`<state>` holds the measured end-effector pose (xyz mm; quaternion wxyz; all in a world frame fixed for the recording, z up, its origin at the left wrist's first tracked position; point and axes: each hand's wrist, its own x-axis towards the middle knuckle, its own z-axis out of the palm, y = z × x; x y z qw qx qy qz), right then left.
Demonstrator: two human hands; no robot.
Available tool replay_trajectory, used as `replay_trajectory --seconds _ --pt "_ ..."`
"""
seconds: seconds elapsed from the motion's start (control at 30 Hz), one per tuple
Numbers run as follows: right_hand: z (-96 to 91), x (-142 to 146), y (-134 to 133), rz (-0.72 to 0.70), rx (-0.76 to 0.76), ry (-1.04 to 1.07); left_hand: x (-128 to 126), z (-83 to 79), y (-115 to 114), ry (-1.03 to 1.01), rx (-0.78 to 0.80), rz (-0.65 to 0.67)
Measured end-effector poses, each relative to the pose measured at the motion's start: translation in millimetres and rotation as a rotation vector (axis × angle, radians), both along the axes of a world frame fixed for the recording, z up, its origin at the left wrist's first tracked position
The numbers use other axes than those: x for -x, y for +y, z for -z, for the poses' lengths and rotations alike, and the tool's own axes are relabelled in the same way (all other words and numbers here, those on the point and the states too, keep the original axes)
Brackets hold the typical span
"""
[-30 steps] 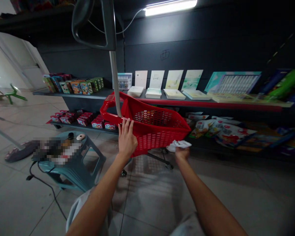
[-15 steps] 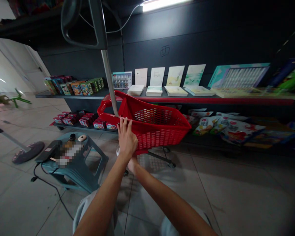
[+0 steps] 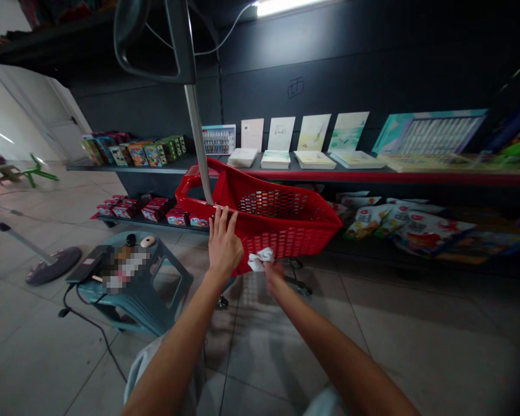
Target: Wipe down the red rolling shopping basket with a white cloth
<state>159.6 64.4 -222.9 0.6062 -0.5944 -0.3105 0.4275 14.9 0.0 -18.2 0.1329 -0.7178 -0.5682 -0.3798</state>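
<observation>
A red plastic shopping cart [image 3: 281,240] with a perforated basket stands in front of me. Its grey pole ends at the top in a dark handle [image 3: 186,46]. My left hand [image 3: 225,245] lies against the cart's near side just below the rim, with fingers stretched out. A crumpled white cloth [image 3: 261,260] is pinched in my right hand [image 3: 274,274]. That hand is close to the lower near wall of the basket, and the cloth appears to touch it.
Behind the cart runs a dark shelf [image 3: 260,171] with books, marker sets and small boxes. Snack bags [image 3: 429,231] and red boxes lie on the lower level. To the left is a blue-grey stool [image 3: 156,254] with small items and a cable, beside a round stand base [image 3: 54,266].
My right hand has moved to the right and slightly up from beneath my left hand, bringing the white cloth into clear view. The left hand stays on the cart.
</observation>
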Motion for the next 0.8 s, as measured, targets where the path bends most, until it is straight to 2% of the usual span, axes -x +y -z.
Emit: replay_trajectory --seconds 0.13,0.27,0.37,0.5,0.57,0.63,0.73,0.8 --pt "-18.4 -46.8 13.4 0.189 0.017 -0.029 -1.2 1.8 1.0 -0.003 0.003 0.003" --pt "-49.6 -94.1 21.6 0.423 -0.109 -0.084 -4.4 3.2 1.1 -0.011 0.006 0.002" --pt "-82.4 -130.2 21.9 0.579 -0.260 -0.255 -7.6 2.8 0.8 -0.027 0.000 -0.002" --pt "-128.4 -167.3 11.2 0.652 -0.385 -0.574 -10.6 1.3 -0.3 -0.036 -0.015 0.003" --pt "-143.7 -174.4 4.2 0.599 -0.442 -0.722 -11.1 0.9 -1.1 -0.036 -0.019 0.008" --pt "-150.2 -172.7 -0.6 0.444 -0.490 -0.880 -11.3 1.0 -2.0 -0.037 -0.023 0.011" --pt "-147.3 -159.5 -1.6 0.114 -0.518 -1.076 -11.5 1.5 -3.4 -0.034 -0.029 0.011" --pt "-143.9 -151.0 0.1 0.013 -0.488 -1.161 -12.0 1.9 -4.2 -0.032 -0.033 0.008"
